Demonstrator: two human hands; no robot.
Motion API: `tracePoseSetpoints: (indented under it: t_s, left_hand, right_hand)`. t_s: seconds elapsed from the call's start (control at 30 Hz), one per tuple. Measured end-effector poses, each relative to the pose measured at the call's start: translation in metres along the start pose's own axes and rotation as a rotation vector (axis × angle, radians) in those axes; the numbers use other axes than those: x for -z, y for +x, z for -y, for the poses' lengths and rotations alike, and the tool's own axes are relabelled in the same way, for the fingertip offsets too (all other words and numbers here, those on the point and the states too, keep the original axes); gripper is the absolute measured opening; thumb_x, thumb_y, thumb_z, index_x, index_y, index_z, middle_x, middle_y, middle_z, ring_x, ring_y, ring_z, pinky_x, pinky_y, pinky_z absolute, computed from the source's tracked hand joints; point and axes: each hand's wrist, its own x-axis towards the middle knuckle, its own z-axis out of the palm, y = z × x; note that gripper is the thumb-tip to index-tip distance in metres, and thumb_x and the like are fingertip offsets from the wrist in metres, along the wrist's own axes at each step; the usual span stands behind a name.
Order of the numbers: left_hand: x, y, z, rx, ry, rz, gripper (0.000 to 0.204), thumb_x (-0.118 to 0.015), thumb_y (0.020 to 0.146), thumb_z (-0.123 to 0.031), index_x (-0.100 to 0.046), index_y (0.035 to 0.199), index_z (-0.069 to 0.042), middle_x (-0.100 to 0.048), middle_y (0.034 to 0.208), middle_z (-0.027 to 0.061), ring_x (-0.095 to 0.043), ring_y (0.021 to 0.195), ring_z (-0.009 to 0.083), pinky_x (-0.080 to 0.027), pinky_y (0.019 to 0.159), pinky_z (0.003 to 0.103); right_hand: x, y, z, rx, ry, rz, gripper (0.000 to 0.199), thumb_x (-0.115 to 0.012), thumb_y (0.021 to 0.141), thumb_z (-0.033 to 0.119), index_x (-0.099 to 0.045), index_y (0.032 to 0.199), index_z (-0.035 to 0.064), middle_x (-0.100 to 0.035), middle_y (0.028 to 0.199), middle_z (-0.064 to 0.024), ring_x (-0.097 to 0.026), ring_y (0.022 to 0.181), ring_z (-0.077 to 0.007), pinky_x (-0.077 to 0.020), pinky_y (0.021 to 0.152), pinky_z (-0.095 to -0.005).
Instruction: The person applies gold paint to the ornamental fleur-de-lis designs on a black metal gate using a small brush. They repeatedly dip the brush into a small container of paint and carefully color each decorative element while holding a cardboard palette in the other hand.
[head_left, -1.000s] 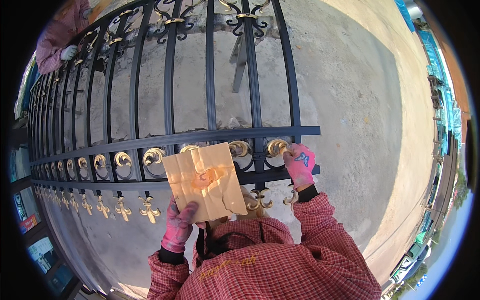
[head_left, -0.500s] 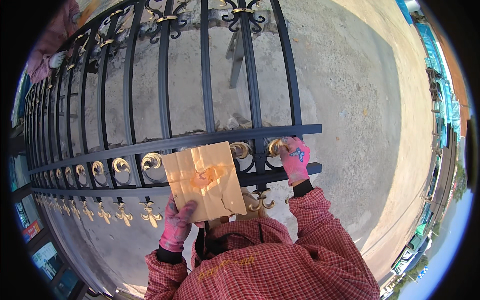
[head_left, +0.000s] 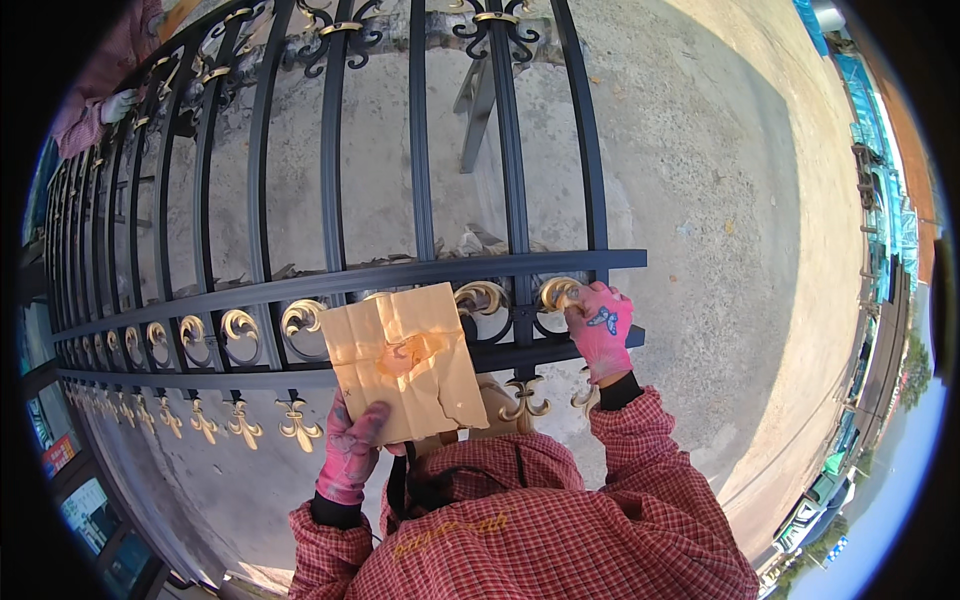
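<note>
A creased piece of brown cardboard [head_left: 405, 365] with a wet-looking orange patch in its middle is gripped at its lower left corner by my left hand [head_left: 350, 450], in a stained pink glove. My right hand [head_left: 603, 330], in a pink glove with a blue butterfly mark, is at the gold-topped scroll [head_left: 558, 292] near the right end of a dark metal fence panel [head_left: 440, 272]. Its fingers are closed; whatever they hold is hidden. The cardboard covers part of the scroll row between the two rails.
Gold fleur-de-lis finials [head_left: 300, 428] hang past the lower rail. At the upper left a co-worker's gloved hand [head_left: 120, 105] is by the panel's bars. A metal stand leg [head_left: 476, 125] shows under the panel on the concrete ground [head_left: 700, 230]. Blue sheeting [head_left: 860, 95] lies far right.
My right hand has shifted slightly right and down beside the same scroll, its fingers turned a little. The cardboard in my left hand has moved slightly left.
</note>
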Motion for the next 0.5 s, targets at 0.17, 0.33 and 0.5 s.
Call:
tracePoseSetpoints:
  t_s: [0.17,0.33,0.5]
  left_hand:
    - [-0.006,0.002,-0.005,-0.008,0.016,-0.041,0.045,-0.055,0.085,-0.017,-0.039,0.126,-0.008,-0.059,0.098,0.0088,-0.061,0.063,0.0186,-0.049,0.042,0.026]
    - [-0.008,0.001,-0.013,0.036,0.008,-0.018,0.045,-0.055,0.085,-0.017,-0.039,0.127,-0.008,-0.059,0.099,0.009,-0.062,0.065,0.0181,-0.048,0.042,0.025]
    - [-0.008,0.003,-0.011,0.038,-0.002,-0.011,0.045,-0.055,0.086,-0.017,-0.04,0.126,-0.007,-0.059,0.099,0.0091,-0.062,0.066,0.0178,-0.049,0.042,0.025]
  right_hand:
    - [-0.004,-0.003,0.0,-0.003,-0.017,0.035,0.015,-0.065,0.065,0.016,-0.066,0.08,0.0138,-0.062,0.085,-0.0071,-0.058,0.083,-0.0276,-0.0408,0.077,-0.0388]
    - [0.017,-0.012,-0.024,-0.321,0.322,-0.182,0.013,-0.066,0.073,0.017,-0.065,0.079,0.0061,-0.064,0.077,-0.0104,-0.064,0.069,-0.0226,-0.0489,0.061,-0.031]
    - [-0.015,-0.002,-0.02,-0.433,0.261,-0.024,0.015,-0.065,0.073,0.02,-0.063,0.08,0.0065,-0.065,0.074,-0.0134,-0.064,0.069,-0.0304,-0.0487,0.061,-0.0382]
